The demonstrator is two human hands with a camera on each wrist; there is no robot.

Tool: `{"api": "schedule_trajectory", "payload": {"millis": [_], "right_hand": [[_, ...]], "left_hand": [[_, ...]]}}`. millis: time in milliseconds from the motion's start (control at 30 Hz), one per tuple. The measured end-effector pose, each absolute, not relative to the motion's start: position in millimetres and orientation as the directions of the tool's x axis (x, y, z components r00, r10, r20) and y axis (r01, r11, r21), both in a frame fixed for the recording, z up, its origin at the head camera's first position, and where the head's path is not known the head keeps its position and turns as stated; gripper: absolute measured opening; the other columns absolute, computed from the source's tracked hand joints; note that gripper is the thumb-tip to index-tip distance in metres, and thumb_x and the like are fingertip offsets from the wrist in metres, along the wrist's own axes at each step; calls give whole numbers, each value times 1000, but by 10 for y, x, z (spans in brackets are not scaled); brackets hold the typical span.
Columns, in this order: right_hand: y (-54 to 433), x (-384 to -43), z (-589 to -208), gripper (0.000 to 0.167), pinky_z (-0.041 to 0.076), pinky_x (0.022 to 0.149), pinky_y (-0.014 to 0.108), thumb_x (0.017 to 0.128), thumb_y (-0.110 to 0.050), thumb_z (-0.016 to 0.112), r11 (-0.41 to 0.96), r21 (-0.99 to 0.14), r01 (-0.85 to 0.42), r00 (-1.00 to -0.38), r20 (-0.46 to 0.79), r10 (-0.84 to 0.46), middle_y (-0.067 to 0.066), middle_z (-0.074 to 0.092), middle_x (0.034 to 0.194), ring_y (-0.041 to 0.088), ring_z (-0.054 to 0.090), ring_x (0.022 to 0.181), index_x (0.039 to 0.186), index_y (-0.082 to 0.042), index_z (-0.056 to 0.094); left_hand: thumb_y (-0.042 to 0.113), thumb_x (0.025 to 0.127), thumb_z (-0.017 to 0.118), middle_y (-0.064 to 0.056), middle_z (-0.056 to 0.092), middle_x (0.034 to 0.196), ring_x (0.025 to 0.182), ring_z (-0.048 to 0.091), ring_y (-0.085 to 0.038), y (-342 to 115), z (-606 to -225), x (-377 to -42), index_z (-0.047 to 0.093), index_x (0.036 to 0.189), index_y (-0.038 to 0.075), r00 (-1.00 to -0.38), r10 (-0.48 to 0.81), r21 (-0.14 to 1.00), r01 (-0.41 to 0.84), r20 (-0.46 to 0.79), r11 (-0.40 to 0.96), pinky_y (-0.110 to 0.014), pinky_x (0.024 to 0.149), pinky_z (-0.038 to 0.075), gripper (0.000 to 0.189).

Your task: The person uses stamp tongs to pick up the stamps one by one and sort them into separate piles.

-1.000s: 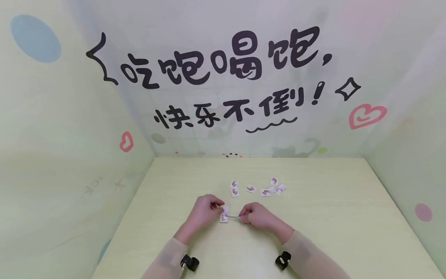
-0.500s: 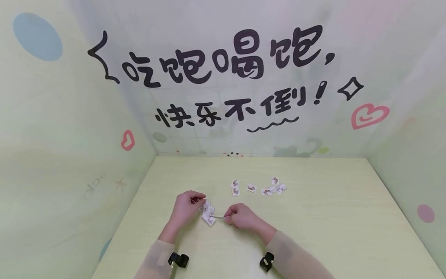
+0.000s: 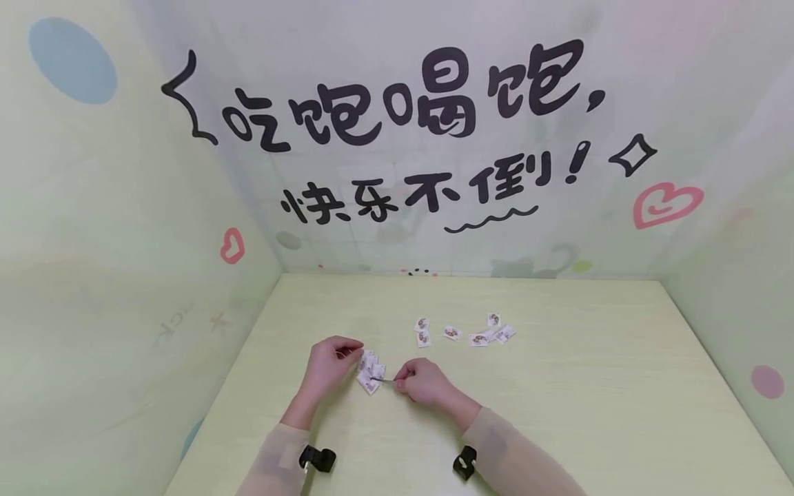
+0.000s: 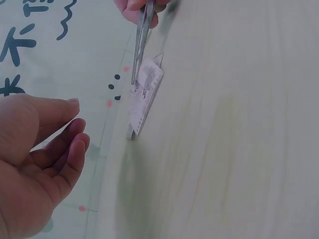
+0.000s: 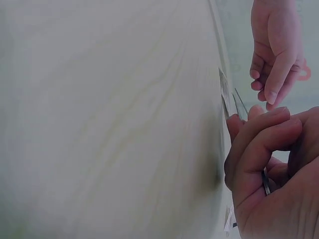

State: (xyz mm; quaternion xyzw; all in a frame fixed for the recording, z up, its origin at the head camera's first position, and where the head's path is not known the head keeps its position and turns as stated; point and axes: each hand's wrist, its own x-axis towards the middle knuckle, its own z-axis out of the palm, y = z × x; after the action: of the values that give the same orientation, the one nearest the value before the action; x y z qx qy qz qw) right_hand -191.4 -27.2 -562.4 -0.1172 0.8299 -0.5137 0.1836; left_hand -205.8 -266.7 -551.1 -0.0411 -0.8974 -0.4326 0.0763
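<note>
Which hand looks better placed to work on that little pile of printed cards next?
Probably the right hand: it holds the tweezers, which reach to the card pile. The left hand is near but appears to hold nothing.

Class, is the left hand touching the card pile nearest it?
Apart: the left wrist view shows wall in a clear gap between the left hand and card pile.

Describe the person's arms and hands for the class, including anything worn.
Both sleeves, left and right, are light beige and stop short of the hands. Each carries a small black device, left and right. The left hand and right hand are gloveless.
</note>
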Motion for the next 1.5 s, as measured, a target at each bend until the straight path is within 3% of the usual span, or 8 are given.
{"api": "schedule_trajectory", "payload": {"millis": [500,833,1233,1500], "right_hand": [[-64,-1921,-5536,4,47,56,28,97,-12,75,457,-889,11,-917,-191,-350,6,67,74,14,56,59,97,-8,75],[171,-2020,-5570,13,48,63,31,98,-17,76,423,-906,-1,-924,-161,-346,9,68,76,14,56,61,105,-6,77],[888,-2067,-5528,20,51,67,31,102,-16,74,415,-908,54,-968,-150,-203,2,74,91,16,64,73,113,-1,79],[1449,-2035,-5500,25,50,65,28,102,-15,73,430,-896,114,-975,-184,-124,8,72,93,17,61,77,118,4,76]], "left_hand": [[4,93,81,0,75,90,80,65,-14,-2544,-5527,-2083,82,103,3,-985,29,778,151,169,610,-28,72,56,9],[4,94,81,1,74,91,81,65,-14,-2352,-5531,-2121,82,103,6,-988,48,790,146,146,596,-27,74,56,9],[7,95,80,2,76,93,80,65,-10,-1728,-5555,-2223,83,103,6,-966,183,790,255,183,557,-28,73,57,8],[5,94,81,-1,76,94,82,66,-10,-1241,-5556,-2300,83,104,5,-946,279,796,293,163,530,-27,76,57,10]]}}
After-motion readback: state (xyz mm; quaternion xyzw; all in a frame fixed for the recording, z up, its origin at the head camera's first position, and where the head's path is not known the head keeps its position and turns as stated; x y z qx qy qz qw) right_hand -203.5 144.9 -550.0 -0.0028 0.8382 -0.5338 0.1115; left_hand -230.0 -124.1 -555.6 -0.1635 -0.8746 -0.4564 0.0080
